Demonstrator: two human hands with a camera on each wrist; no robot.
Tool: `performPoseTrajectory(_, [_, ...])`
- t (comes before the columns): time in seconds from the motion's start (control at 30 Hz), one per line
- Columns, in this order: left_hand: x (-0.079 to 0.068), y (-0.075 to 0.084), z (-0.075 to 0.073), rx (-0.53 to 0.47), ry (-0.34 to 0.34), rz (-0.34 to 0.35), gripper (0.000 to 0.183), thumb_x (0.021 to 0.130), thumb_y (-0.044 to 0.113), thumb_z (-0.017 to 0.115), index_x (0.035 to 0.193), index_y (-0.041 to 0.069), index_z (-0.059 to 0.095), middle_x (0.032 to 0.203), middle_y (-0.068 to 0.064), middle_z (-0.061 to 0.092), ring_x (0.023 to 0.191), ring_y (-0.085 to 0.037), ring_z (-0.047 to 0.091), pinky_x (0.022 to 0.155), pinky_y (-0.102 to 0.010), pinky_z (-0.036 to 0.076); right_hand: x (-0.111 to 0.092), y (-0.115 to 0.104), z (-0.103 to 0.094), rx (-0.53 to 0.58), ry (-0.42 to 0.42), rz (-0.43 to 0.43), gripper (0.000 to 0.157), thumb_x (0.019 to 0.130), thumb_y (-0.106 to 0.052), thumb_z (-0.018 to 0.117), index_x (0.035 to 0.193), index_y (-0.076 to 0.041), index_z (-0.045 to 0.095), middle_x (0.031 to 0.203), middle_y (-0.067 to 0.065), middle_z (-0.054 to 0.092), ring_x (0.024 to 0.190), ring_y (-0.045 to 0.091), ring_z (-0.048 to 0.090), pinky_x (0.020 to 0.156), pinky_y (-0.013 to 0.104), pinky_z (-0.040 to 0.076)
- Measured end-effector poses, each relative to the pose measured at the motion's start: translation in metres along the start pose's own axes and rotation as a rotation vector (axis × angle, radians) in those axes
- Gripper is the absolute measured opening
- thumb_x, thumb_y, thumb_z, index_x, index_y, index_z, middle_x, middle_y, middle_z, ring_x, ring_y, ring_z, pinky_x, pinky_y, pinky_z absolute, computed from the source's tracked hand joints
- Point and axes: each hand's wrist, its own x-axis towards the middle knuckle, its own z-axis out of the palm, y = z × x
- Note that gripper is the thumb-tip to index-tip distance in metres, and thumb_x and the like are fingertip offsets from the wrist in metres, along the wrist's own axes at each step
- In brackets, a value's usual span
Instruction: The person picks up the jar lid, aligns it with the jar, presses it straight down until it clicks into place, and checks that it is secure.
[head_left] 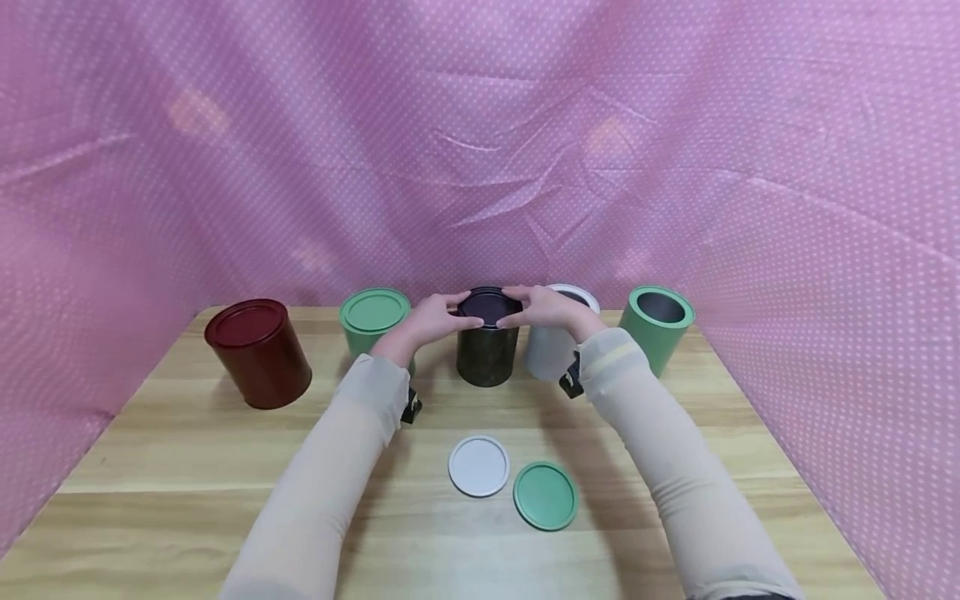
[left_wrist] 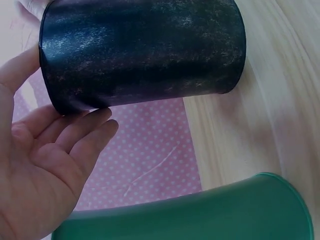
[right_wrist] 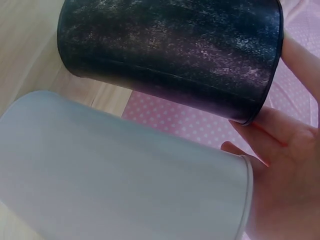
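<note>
Pink dotted cloth (head_left: 480, 167) hangs behind our wooden table (head_left: 165, 500); at the frame's centre, our left hand (head_left: 431, 318) and right hand (head_left: 550, 307), fingers partly curled, grip a plain black can (head_left: 486, 354) around its rim.

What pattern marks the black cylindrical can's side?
Pale, uneven speckling on the black cylindrical can; best in right wrist view.
</note>
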Motion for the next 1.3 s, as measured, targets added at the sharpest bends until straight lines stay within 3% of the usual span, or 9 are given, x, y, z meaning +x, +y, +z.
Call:
performPoseTrajectory(0.3, [0.005, 0.013, -0.008, 0.157, -0.042, 0.01, 0.077, 0.089, 0.05, 0.062, 0.152, 0.014, 0.034, 0.148, -0.016, 0.045, 0.138, -0.03, 0.04, 0.114, -0.045, 0.033, 0.003, -0.001, -0.003, -0.017, 0.023, 0.003, 0.079, 0.089, -0.041, 0.066, 0.152, -0.009, 0.031, 0.158, 0.012, 0.029, 0.145, 0.03, 0.027, 0.118, 0.047, 0.025])
performPoseTrajectory(0.5, [-0.001, 0.013, -0.006, 0.226, -0.05, 0.085, 0.08, 0.095, 0.05, 0.054, 0.155, 0.011, 0.02, 0.162, -0.014, 0.015, 0.148, -0.034, 0.017, 0.119, -0.053, 0.019, -0.012, -0.001, -0.002, -0.007, 0.076, -0.034, 0.084, 0.093, -0.041, 0.062, 0.155, -0.006, 0.018, 0.163, 0.013, 0.012, 0.15, 0.031, 0.01, 0.121, 0.049, 0.015])
performPoseTrajectory(0.6, [-0.01, 0.01, -0.004, 0.19, -0.033, 0.11, 0.083, 0.095, 0.05, 0.055, 0.157, 0.015, 0.013, 0.164, -0.011, 0.003, 0.15, -0.033, 0.006, 0.119, -0.056, 0.014, -0.021, 0.001, 0.001, -0.018, 0.12, -0.041, 0.086, 0.093, -0.044, 0.061, 0.156, -0.007, 0.014, 0.163, 0.014, 0.008, 0.15, 0.032, 0.006, 0.121, 0.051, 0.014])
performPoseTrajectory(0.77, [-0.026, 0.006, -0.001, 0.122, -0.013, 0.154, 0.087, 0.093, 0.043, 0.061, 0.157, 0.016, 0.008, 0.164, -0.01, -0.003, 0.15, -0.033, -0.007, 0.119, -0.057, 0.007, -0.033, 0.007, 0.009, -0.052, 0.17, -0.07, 0.088, 0.092, -0.046, 0.062, 0.156, -0.008, 0.013, 0.163, 0.013, 0.007, 0.15, 0.033, 0.005, 0.12, 0.052, 0.014])
performPoseTrajectory(1.0, [-0.04, -0.001, 0.006, 0.135, 0.021, 0.214, 0.088, 0.092, 0.039, 0.064, 0.157, 0.014, 0.009, 0.163, -0.011, -0.004, 0.149, -0.033, -0.009, 0.118, -0.059, 0.007, -0.054, 0.009, 0.026, -0.088, 0.243, -0.133, 0.088, 0.089, -0.042, 0.067, 0.155, -0.007, 0.019, 0.162, 0.017, 0.01, 0.149, 0.038, 0.009, 0.12, 0.053, 0.012])
performPoseTrajectory(1.2, [-0.065, -0.008, 0.017, 0.189, 0.065, 0.23, 0.091, 0.091, 0.042, 0.065, 0.157, 0.015, 0.01, 0.164, -0.008, -0.004, 0.15, -0.031, -0.007, 0.118, -0.058, 0.011, -0.072, 0.012, 0.045, -0.087, 0.318, -0.209, 0.088, 0.087, -0.034, 0.072, 0.152, -0.001, 0.023, 0.16, 0.021, 0.017, 0.148, 0.038, 0.014, 0.119, 0.052, 0.017])
performPoseTrajectory(1.3, [-0.08, -0.012, 0.021, 0.224, 0.091, 0.261, 0.092, 0.089, 0.04, 0.068, 0.156, 0.011, 0.012, 0.163, -0.013, 0.001, 0.15, -0.035, -0.002, 0.118, -0.058, 0.012, -0.081, 0.012, 0.054, -0.062, 0.329, -0.225, 0.088, 0.086, -0.032, 0.073, 0.152, 0.001, 0.023, 0.159, 0.021, 0.018, 0.148, 0.039, 0.013, 0.119, 0.053, 0.018])
